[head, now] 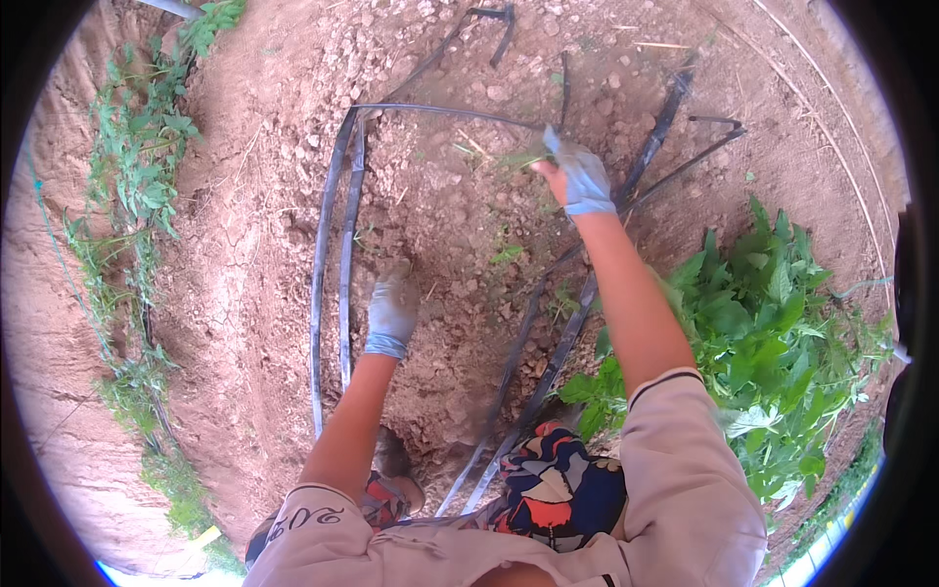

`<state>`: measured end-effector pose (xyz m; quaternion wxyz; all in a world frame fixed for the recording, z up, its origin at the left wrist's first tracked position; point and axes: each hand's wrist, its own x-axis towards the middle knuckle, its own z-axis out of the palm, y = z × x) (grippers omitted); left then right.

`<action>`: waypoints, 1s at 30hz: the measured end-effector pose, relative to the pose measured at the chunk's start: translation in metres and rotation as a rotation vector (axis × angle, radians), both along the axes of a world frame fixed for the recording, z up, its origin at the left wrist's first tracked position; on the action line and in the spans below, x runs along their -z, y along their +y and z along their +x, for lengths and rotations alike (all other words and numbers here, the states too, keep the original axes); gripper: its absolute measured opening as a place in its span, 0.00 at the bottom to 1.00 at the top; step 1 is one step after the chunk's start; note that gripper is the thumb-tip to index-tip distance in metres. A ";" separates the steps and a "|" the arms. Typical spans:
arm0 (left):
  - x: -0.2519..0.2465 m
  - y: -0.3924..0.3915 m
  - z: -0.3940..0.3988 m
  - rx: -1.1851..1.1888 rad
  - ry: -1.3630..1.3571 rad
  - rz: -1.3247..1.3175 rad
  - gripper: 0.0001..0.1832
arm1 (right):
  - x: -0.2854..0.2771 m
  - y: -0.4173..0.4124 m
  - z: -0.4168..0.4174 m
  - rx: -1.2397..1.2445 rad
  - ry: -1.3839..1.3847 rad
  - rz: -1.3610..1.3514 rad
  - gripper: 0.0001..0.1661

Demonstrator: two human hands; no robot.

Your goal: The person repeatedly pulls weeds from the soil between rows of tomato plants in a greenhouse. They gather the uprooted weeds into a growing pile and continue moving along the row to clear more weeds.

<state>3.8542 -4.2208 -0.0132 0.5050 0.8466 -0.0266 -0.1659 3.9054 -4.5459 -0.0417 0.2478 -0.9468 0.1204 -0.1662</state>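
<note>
My left hand [392, 308], in a light blue glove soiled with earth, is low over the crumbly soil, just right of two black strips of drip tape [352, 213]. Whether its fingers hold anything cannot be told. My right hand [576, 172] wears a torn blue glove that leaves some fingers bare. It is shut on a small tuft of green weeds [522, 158], blurred, near the black tape crossing at the top. Small green weeds [508, 254] grow in the soil between my hands.
A large leafy green plant [763, 323] stands at the right, near my right arm. Staked or trailing plants [139, 169] form a row at the left. More black drip tape [561, 367] runs between my legs, and loose tape ends [715, 136] lie at the upper right.
</note>
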 end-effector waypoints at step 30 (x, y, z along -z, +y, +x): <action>0.014 0.029 0.080 -0.243 -0.346 0.498 0.20 | -0.085 0.000 -0.157 0.225 0.412 1.161 0.17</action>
